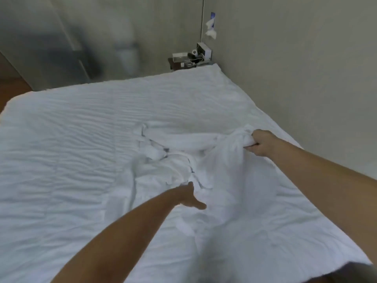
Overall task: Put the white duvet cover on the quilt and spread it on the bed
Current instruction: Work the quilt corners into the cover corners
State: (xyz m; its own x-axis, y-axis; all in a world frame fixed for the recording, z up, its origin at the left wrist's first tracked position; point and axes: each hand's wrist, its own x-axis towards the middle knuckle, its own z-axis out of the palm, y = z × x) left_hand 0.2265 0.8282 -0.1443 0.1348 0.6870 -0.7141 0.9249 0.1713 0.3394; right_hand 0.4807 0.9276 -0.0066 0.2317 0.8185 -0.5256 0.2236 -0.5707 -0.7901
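A white quilt (71, 144) lies spread flat over the bed, rippled with fine wrinkles. On top of it, right of centre, the white duvet cover (204, 160) lies bunched and twisted in a heap. My right hand (260, 142) grips a gathered bunch of the cover at the heap's far right side, lifting it slightly. My left hand (189, 198) reaches over the near part of the heap with fingers spread, and holds nothing.
A beige wall (295, 68) runs close along the bed's right side. A small dark bedside table (183, 62) with a white box, cables and small items stands past the far corner. Brown floor (12, 86) shows at the far left.
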